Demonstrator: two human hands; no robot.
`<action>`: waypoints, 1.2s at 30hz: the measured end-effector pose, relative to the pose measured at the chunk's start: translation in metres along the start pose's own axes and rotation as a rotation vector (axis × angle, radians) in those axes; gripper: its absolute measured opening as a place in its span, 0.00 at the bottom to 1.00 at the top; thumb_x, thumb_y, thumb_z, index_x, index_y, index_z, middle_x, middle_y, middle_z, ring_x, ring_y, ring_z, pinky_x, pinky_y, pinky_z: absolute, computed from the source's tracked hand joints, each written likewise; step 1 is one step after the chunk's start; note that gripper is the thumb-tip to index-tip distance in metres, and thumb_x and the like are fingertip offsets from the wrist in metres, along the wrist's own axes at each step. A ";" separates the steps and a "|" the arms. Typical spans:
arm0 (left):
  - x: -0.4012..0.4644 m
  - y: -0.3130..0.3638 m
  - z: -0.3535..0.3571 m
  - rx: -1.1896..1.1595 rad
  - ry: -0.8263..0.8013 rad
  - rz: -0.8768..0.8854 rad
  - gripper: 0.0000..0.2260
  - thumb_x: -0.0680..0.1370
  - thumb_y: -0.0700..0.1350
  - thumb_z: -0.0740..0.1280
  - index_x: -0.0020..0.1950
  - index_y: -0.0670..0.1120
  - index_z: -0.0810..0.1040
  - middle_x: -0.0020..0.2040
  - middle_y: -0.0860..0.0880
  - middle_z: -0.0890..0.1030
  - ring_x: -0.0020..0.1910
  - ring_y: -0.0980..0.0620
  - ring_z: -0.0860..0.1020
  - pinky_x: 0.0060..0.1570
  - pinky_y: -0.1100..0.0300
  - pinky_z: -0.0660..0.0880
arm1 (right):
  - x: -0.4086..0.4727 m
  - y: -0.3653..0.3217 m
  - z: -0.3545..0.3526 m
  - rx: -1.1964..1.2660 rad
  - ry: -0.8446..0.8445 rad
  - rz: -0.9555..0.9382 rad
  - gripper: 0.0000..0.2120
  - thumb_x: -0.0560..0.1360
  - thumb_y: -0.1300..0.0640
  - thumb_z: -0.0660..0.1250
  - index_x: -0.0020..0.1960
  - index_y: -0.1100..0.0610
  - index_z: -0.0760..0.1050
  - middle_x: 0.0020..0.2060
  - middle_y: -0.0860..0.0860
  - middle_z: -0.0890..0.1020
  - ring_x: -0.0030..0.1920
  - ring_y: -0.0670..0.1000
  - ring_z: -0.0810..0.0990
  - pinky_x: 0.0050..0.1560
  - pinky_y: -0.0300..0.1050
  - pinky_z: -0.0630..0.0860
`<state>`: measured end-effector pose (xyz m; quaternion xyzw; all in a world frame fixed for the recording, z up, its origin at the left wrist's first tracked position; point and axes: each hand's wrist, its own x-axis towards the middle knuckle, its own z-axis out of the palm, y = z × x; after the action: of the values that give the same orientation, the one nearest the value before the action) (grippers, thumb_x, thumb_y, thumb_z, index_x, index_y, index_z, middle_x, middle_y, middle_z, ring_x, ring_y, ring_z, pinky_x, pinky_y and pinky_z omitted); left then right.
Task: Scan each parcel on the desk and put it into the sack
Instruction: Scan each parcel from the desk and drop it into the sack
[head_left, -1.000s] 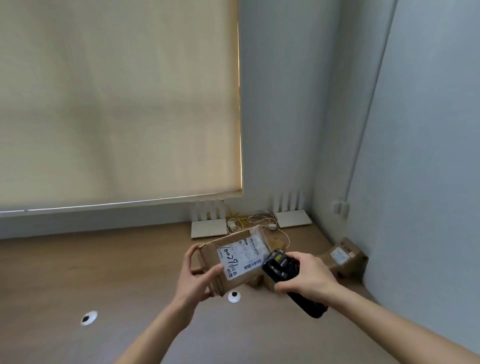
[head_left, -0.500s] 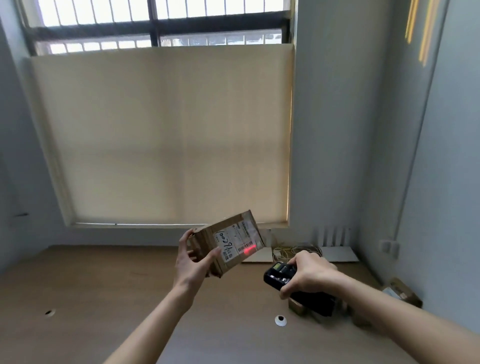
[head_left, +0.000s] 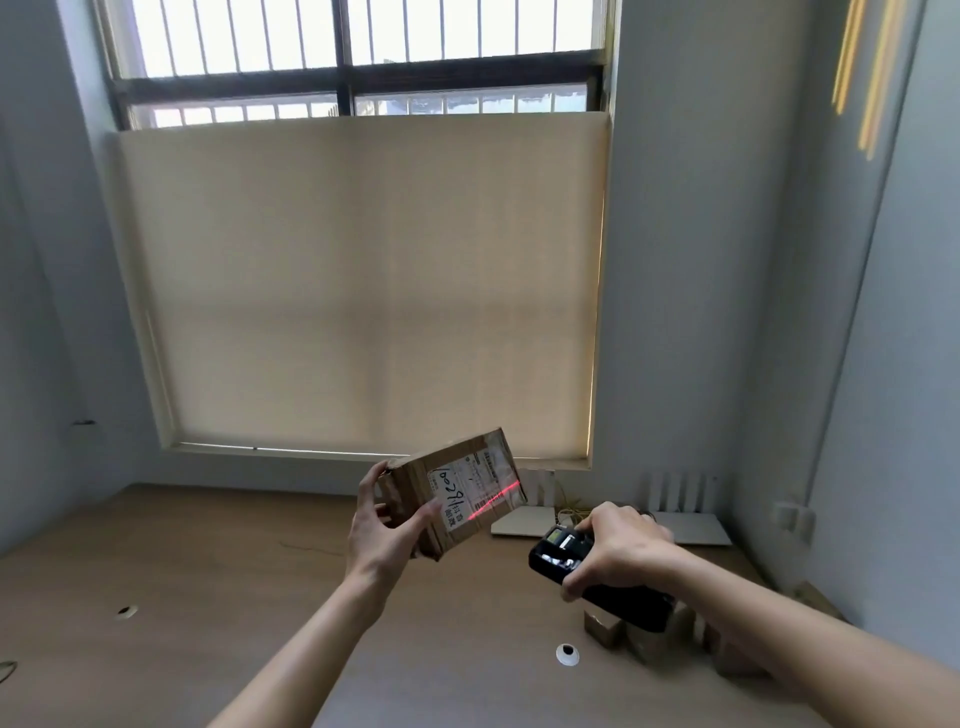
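From the head view, two hands work just below the middle of the frame. The left hand (head_left: 384, 525) grips one cardboard parcel (head_left: 457, 499), thumb across its front face and fingers curled round the left end, holding it tilted in the air above the worktop (head_left: 208, 571). One white label (head_left: 470, 493) faces the camera (a handwritten number runs down its left side), and one red scan line (head_left: 493, 500) crosses its barcode. The right hand (head_left: 621, 548), lower right of centre, is wrapped round one black handheld scanner (head_left: 597, 577), whose small lit screen points toward the parcel; scanner and parcel are apart.

Under the right forearm, at the lower right, more brown parcels (head_left: 639, 636) sit on the worktop, partly hidden, so the count is unclear (at least three). Two white routers (head_left: 524, 522) stand at the back edge beneath the window. Two round cable holes show in the worktop, one (head_left: 567, 653) with a white rim, one (head_left: 124, 611) at the lower left. One beige blind (head_left: 363, 286) covers most of the window.
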<state>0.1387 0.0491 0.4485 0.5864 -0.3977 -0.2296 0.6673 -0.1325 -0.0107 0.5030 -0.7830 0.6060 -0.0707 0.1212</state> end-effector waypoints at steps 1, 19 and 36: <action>-0.001 0.000 0.000 0.001 0.004 0.001 0.40 0.56 0.62 0.81 0.63 0.74 0.68 0.54 0.47 0.81 0.52 0.46 0.82 0.31 0.56 0.80 | 0.000 0.000 0.000 0.000 0.002 -0.001 0.35 0.51 0.35 0.81 0.57 0.42 0.84 0.49 0.45 0.86 0.54 0.50 0.83 0.54 0.42 0.78; -0.050 0.005 -0.072 -0.021 0.181 -0.010 0.41 0.56 0.61 0.81 0.65 0.71 0.67 0.56 0.47 0.80 0.54 0.44 0.82 0.47 0.40 0.83 | -0.014 -0.054 0.018 -0.005 -0.064 -0.198 0.30 0.55 0.37 0.81 0.56 0.42 0.84 0.47 0.45 0.86 0.51 0.49 0.83 0.54 0.43 0.80; -0.161 0.013 -0.434 -0.177 0.534 -0.195 0.25 0.70 0.48 0.80 0.58 0.64 0.71 0.61 0.46 0.79 0.55 0.40 0.82 0.37 0.41 0.82 | -0.147 -0.408 0.171 0.780 -0.449 -0.736 0.33 0.54 0.46 0.83 0.58 0.48 0.81 0.48 0.46 0.86 0.46 0.44 0.86 0.51 0.39 0.81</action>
<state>0.3903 0.4368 0.4205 0.6010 -0.1286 -0.1639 0.7716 0.2539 0.2453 0.4565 -0.8353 0.1824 -0.1583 0.4938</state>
